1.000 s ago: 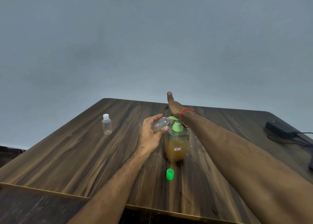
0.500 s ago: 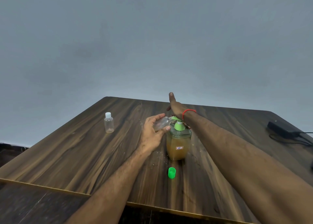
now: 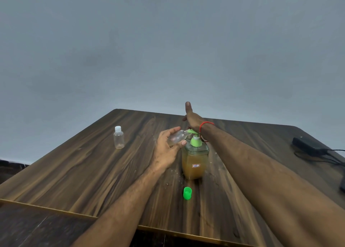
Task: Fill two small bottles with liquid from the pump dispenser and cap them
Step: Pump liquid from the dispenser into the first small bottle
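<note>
A pump dispenser [image 3: 194, 162] with amber liquid and a green pump head stands mid-table. My left hand [image 3: 167, 149] grips a small clear bottle [image 3: 177, 137], tilted with its mouth at the green spout. The heel of my right hand [image 3: 192, 119] rests on the pump head, with the thumb pointing up and a red thread at the wrist. The fingers are hidden behind the hand. A loose green cap [image 3: 187, 193] lies on the table in front of the dispenser. A second small clear bottle [image 3: 118, 138] with a white cap stands upright to the left.
The wooden table [image 3: 74, 172] has a pale front edge; small droplets speckle it around the dispenser. A black power adapter [image 3: 309, 147] with a cable lies at the far right. A grey wall rises behind the table.
Both hands, the small bottle and the dispenser keep the same places; only the camera view has shifted slightly.
</note>
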